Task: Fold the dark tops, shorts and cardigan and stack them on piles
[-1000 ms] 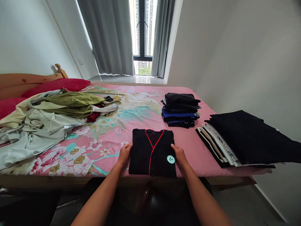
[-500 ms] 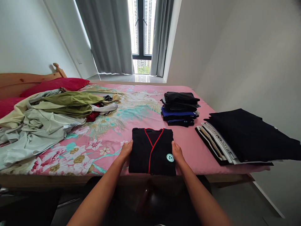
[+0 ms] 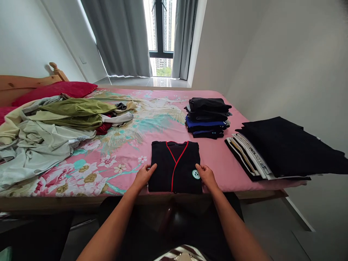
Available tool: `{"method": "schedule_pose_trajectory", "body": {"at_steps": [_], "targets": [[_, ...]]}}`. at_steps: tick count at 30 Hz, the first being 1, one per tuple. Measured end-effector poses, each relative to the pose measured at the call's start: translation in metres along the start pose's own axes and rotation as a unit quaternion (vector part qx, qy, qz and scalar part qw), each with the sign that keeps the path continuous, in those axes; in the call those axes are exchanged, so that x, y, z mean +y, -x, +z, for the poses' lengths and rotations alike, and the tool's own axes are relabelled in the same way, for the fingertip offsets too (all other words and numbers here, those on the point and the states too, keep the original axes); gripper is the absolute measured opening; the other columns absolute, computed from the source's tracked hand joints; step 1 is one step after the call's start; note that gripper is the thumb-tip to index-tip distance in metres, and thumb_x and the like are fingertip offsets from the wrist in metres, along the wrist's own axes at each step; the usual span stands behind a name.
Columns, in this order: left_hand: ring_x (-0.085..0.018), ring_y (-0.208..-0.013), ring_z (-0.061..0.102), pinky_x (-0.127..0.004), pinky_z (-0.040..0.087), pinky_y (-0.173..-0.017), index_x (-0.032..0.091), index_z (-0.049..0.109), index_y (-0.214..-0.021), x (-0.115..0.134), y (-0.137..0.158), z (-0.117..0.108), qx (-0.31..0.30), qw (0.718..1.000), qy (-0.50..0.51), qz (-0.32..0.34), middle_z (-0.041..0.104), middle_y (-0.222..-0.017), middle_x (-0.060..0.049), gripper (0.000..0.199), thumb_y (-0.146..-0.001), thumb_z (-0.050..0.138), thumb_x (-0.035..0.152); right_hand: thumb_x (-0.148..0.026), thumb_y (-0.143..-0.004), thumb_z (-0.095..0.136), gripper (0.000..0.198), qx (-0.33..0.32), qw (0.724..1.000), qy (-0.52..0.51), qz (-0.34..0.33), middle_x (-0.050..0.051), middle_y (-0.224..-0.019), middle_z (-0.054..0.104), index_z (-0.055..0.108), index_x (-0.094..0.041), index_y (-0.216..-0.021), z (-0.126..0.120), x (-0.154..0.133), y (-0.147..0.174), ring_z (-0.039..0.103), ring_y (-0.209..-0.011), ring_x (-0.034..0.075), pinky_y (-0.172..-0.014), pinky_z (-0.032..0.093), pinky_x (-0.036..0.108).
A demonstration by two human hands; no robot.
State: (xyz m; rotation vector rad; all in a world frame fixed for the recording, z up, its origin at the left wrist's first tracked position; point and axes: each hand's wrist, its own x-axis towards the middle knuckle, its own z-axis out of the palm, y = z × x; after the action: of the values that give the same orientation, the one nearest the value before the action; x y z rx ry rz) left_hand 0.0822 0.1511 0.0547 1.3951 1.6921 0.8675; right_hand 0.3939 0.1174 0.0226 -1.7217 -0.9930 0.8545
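A folded black top (image 3: pixel 163 168) with red piping along its crossed V-neck lies flat at the bed's near edge. It bears a round white-and-green badge on its right side. My left hand (image 3: pixel 144 177) grips its left edge, thumb on top and fingers out of sight beneath. On the opposite edge my right hand (image 3: pixel 207 176) pinches the cloth beside the badge, thumb above, the other fingers partly under it.
Rumpled clothes (image 3: pixel 54 134) in green, grey and cream lie heaped on the left. Behind the top, to the right, stands a pile of folded dark clothes (image 3: pixel 208 116). A larger stack with black cloth (image 3: pixel 288 148) overhangs the right bed edge (image 3: pixel 268 190). Red pillows (image 3: pixel 57 93) rest by the headboard.
Both hands have shifted their hold, with thumbs now lying over the top's side edges. The top stays folded in about the same place on the bed. The camera has tipped slightly downward.
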Motion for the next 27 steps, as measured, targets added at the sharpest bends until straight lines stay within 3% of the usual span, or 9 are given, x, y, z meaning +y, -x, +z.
{"method": "schedule_pose_trajectory", "body": {"at_steps": [2,5,9,13,17,20,23,27], "targets": [[-0.018,-0.063,0.056,-0.024,0.037,-0.054,0.019,0.065,-0.082,-0.009,0.021,-0.005,-0.009,1.000,-0.010,-0.009,0.061,-0.065,-0.001,0.041,-0.062,0.069,0.054,-0.056,-0.060,0.068,0.041,-0.011,1.000,-0.002,0.017,0.002,-0.063,0.061,0.064,-0.018,-0.076,-0.007,0.006,0.018,0.056,-0.066,0.018,-0.058,0.040,0.025],[-0.017,-0.060,0.058,-0.023,0.038,-0.047,0.020,0.064,-0.090,-0.019,0.049,-0.010,-0.029,0.998,-0.008,-0.047,0.062,-0.067,-0.001,0.043,-0.063,0.069,0.053,-0.050,-0.060,0.071,0.039,-0.028,0.999,0.009,0.034,0.003,-0.070,0.064,0.066,-0.020,-0.084,-0.016,0.011,0.041,0.058,-0.068,0.018,-0.055,0.042,0.025],[-0.018,-0.054,0.060,-0.022,0.038,-0.037,0.018,0.058,-0.095,-0.021,0.078,-0.003,-0.027,0.981,0.105,-0.162,0.063,-0.067,-0.003,0.043,-0.067,0.070,0.048,-0.051,-0.060,0.071,0.039,-0.066,0.995,0.044,0.064,0.002,-0.068,0.062,0.066,-0.020,-0.082,-0.021,0.007,0.056,0.056,-0.060,0.015,-0.044,0.039,0.022],[-0.018,-0.067,0.066,-0.025,0.051,-0.050,0.017,0.054,-0.091,-0.018,0.112,0.019,0.000,0.912,0.335,-0.236,0.067,-0.082,-0.008,0.034,-0.073,0.068,0.043,-0.058,-0.060,0.071,0.048,-0.106,0.982,0.036,0.149,0.005,-0.075,0.062,0.061,-0.017,-0.082,-0.018,-0.001,0.063,0.056,-0.050,0.014,-0.032,0.036,0.021],[-0.020,-0.080,0.068,-0.029,0.055,-0.062,0.014,0.057,-0.090,-0.006,0.132,0.044,-0.062,0.846,0.451,-0.277,0.068,-0.093,-0.014,0.033,-0.074,0.070,0.040,-0.052,-0.061,0.074,0.047,-0.140,0.965,-0.088,0.205,0.004,-0.079,0.062,0.058,-0.018,-0.088,-0.013,-0.004,0.073,0.054,-0.046,0.010,-0.032,0.039,0.020],[-0.020,-0.081,0.068,-0.030,0.056,-0.071,0.013,0.059,-0.090,0.013,0.132,0.060,-0.085,0.817,0.503,-0.270,0.068,-0.091,-0.013,0.031,-0.073,0.071,0.036,-0.045,-0.062,0.076,0.049,-0.144,0.952,-0.174,0.206,0.003,-0.085,0.063,0.058,-0.020,-0.100,-0.008,-0.005,0.081,0.048,-0.043,0.006,-0.035,0.043,0.021],[-0.018,-0.078,0.068,-0.031,0.055,-0.073,0.015,0.059,-0.095,0.030,0.132,0.074,-0.047,0.796,0.551,-0.247,0.069,-0.092,-0.009,0.031,-0.073,0.072,0.033,-0.042,-0.066,0.072,0.046,-0.170,0.935,-0.247,0.189,0.002,-0.088,0.063,0.056,-0.022,-0.104,-0.001,-0.008,0.095,0.047,-0.046,0.005,-0.038,0.043,0.019],[-0.021,-0.092,0.067,-0.034,0.055,-0.077,0.024,0.054,-0.110,0.034,0.139,0.086,0.004,0.786,0.586,-0.197,0.068,-0.106,-0.006,0.040,-0.074,0.071,0.030,-0.041,-0.069,0.070,0.048,-0.223,0.917,-0.285,0.165,0.002,-0.087,0.063,0.054,-0.021,-0.110,0.004,-0.009,0.127,0.050,-0.050,0.008,-0.040,0.042,0.019]]}}
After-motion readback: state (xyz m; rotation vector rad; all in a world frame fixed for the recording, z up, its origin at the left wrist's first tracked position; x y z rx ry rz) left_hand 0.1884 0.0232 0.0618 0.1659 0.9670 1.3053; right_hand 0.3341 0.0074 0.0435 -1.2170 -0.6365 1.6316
